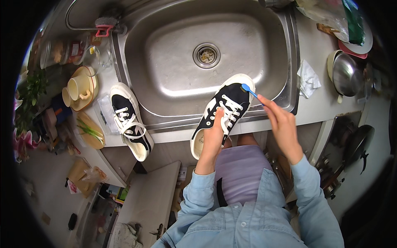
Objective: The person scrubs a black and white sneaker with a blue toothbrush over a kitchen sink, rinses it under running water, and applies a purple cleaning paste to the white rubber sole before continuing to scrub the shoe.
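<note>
You have the black-and-white sneaker (230,108) at the near edge of the sink (173,53), its toe out over the basin and its heel reaching back toward you. Your left hand (213,136) grasps it, thumb pressed by the laces; the other fingers are hidden, so you cannot tell how far they wrap beneath. Your right hand (282,126) pinches the blue brush (253,94) by its handle, its head appearing to meet the toe above the sink.

Expect the shoe to be fairly light, with a pliable fabric upper and a firmer, springy rubber sole. The upper probably gives under pressure, so a hold around the midsole should steady it better than the loose laces; wet rubber could turn slippery. The brush looks very light and slim; hold it nearer the head for firmer pressure. The second sneaker (128,118) rests left of the sink, untouched.
</note>
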Motion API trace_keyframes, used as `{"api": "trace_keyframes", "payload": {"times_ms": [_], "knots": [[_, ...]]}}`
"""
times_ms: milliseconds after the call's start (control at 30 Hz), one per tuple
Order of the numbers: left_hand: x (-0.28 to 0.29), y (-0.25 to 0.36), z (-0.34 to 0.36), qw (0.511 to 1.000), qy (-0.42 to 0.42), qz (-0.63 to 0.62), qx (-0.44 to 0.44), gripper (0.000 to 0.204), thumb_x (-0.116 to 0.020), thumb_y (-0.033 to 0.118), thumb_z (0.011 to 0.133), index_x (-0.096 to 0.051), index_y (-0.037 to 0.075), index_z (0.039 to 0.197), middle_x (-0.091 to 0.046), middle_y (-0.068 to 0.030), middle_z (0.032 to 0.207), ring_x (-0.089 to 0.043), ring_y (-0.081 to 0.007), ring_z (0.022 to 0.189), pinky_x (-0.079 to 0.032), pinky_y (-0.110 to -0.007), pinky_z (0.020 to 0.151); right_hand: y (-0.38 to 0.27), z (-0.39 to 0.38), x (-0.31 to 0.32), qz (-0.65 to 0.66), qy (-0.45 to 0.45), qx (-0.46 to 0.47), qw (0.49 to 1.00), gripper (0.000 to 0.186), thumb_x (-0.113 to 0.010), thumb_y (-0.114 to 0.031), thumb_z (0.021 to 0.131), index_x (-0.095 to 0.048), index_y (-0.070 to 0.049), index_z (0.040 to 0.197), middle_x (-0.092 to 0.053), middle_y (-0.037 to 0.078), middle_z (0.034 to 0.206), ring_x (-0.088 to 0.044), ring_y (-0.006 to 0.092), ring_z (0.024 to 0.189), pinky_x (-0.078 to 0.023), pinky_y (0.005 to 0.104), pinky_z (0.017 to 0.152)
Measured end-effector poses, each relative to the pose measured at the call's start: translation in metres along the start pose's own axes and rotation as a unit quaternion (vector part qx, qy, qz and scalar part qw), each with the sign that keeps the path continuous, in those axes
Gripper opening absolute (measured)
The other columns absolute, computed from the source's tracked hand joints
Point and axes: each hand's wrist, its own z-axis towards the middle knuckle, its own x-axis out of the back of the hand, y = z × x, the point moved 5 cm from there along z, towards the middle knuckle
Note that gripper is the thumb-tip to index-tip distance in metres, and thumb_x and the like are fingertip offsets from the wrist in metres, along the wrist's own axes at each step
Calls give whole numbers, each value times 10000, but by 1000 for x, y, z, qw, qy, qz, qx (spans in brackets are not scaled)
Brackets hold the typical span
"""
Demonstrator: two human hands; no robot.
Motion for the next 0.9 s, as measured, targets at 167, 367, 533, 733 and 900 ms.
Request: {"api": "trace_keyframes", "payload": {"times_ms": [167, 367, 533, 733, 900], "knots": [[-1, -1, 3, 1000, 6, 6, -2, 381, -580, 256, 1030, -597, 1, 1312, -664, -64, 1200, -639, -139, 1060, -515, -275, 881, -3, -4, -2, -8, 4, 40, 999, 451, -655, -36, 932, -645, -209, 1348, -706, 180, 928, -700, 343, 781, -543, 420, 661], [-9, 5, 0, 999, 16, -10, 36, 429, -570, 300, 1029, -577, -4, 1332, -657, -61, 1196, -628, -138, 1053, -506, -276, 880, 1, -16, -9, 17, -49, 87, 995, 453, -635, -15, 937, -629, -170, 1362, -721, 180, 1025, -713, 351, 849, -565, 409, 702], [-11, 11, 4, 996, 34, 4, 76, 405, -546, 273, 1007, -589, -3, 1300, -664, -72, 1197, -644, -150, 1057, -516, -288, 894, 0, -21, -16, 53, -49, 72, 995, 440, -640, -28, 945, -634, -172, 1361, -707, 198, 1001, -686, 367, 792, -532, 404, 682], [-9, 9, 14, 989, 1, -81, 124, 340, -522, 251, 999, -612, 11, 1222, -682, -63, 1125, -653, -142, 1010, -521, -289, 854, 8, -13, -13, 55, -9, 51, 997, 413, -625, -38, 964, -630, -164, 1358, -698, 218, 1035, -692, 377, 853, -545, 386, 725], [-12, 13, 10, 990, 36, -80, 112, 370, -494, 299, 1010, -611, 12, 1213, -689, -70, 1108, -663, -157, 983, -523, -296, 846, -1, -57, -31, 142, -22, -26, 989, 372, -619, -15, 971, -638, -104, 1331, -698, 218, 1050, -695, 387, 957, -548, 350, 783]]}}
